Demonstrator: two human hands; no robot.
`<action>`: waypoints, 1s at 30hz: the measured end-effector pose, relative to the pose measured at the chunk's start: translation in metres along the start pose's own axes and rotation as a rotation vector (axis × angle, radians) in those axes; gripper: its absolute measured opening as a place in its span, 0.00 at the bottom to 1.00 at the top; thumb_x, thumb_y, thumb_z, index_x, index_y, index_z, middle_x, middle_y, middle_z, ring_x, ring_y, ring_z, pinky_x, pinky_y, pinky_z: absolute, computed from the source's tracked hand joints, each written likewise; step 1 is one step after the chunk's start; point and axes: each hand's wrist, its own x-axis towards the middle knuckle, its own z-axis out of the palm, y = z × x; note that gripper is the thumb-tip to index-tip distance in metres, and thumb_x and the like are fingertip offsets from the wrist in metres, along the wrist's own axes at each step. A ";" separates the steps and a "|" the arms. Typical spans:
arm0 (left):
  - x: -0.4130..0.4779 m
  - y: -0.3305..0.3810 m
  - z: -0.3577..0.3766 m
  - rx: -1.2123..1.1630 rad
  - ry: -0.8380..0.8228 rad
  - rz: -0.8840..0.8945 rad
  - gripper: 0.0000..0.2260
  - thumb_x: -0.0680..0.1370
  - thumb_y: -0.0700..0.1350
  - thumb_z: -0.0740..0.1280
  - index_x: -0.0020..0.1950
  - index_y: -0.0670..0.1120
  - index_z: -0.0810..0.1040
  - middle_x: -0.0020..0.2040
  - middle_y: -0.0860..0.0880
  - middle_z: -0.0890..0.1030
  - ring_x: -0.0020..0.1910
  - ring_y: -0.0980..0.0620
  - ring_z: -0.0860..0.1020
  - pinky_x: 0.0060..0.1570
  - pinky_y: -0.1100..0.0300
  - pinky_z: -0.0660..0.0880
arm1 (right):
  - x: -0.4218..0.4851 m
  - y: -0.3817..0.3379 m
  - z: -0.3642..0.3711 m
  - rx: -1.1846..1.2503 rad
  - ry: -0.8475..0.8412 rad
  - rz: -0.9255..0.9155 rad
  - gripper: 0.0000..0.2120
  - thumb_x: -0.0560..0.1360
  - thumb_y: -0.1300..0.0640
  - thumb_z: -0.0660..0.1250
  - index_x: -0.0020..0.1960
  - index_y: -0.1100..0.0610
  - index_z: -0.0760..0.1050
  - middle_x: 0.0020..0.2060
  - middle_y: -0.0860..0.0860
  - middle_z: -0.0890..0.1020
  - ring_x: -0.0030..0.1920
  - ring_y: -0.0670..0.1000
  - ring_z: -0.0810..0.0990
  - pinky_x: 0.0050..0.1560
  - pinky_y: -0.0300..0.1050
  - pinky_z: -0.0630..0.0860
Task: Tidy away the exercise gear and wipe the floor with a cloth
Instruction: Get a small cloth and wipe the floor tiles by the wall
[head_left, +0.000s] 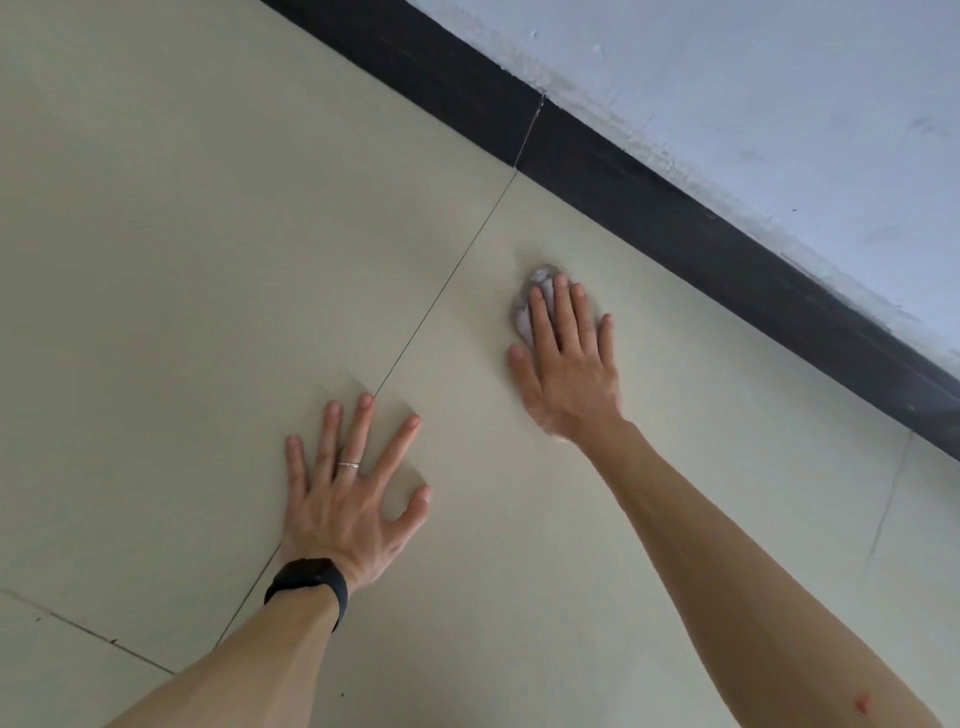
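Beige tiles fill most of what I see from the head camera. The floor (182, 260) runs up to a black skirting board (675, 218) under a pale, scuffed wall (779, 104). The right hand (566, 364) lies flat with its fingers straight and close together, pressing a small pale grey cloth (521, 317) onto the tile. No finger curls round the cloth. It is pinned under the fingers, and only its edge shows past the fingertips and beside the index finger. The cloth sits near the skirting board, on the tile to the right of a thin dark grout line (452, 275). The left hand (348, 493) is well apart from the cloth and nearer to me, spread wide on the floor with all 5 fingers splayed, holding nothing. 1 of its fingertips reaches the grout line. I can see 1 silver ring (348, 465) on that hand and a black band (311, 579) round the wrist. Both forearms are bare, and the right one has a small red mark (862, 704) near the bottom edge.
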 end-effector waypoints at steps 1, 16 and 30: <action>0.000 0.000 0.000 0.003 -0.002 0.000 0.34 0.74 0.69 0.52 0.80 0.64 0.53 0.83 0.51 0.46 0.81 0.44 0.47 0.75 0.35 0.49 | 0.007 0.007 -0.004 -0.018 -0.023 -0.056 0.30 0.84 0.40 0.40 0.82 0.50 0.37 0.81 0.49 0.36 0.80 0.51 0.35 0.79 0.60 0.40; 0.001 0.000 -0.003 -0.029 -0.028 -0.005 0.34 0.74 0.69 0.53 0.80 0.65 0.49 0.83 0.51 0.44 0.81 0.45 0.43 0.75 0.36 0.46 | -0.148 -0.014 0.036 -0.042 -0.083 -0.358 0.27 0.85 0.46 0.44 0.82 0.51 0.51 0.82 0.51 0.50 0.81 0.54 0.48 0.76 0.65 0.55; 0.003 0.002 -0.011 -0.035 -0.166 -0.040 0.33 0.75 0.70 0.47 0.76 0.68 0.34 0.80 0.53 0.31 0.79 0.47 0.33 0.76 0.38 0.38 | -0.235 -0.059 0.074 -0.029 -0.043 -0.251 0.27 0.84 0.45 0.48 0.82 0.47 0.52 0.82 0.50 0.49 0.81 0.54 0.49 0.74 0.69 0.56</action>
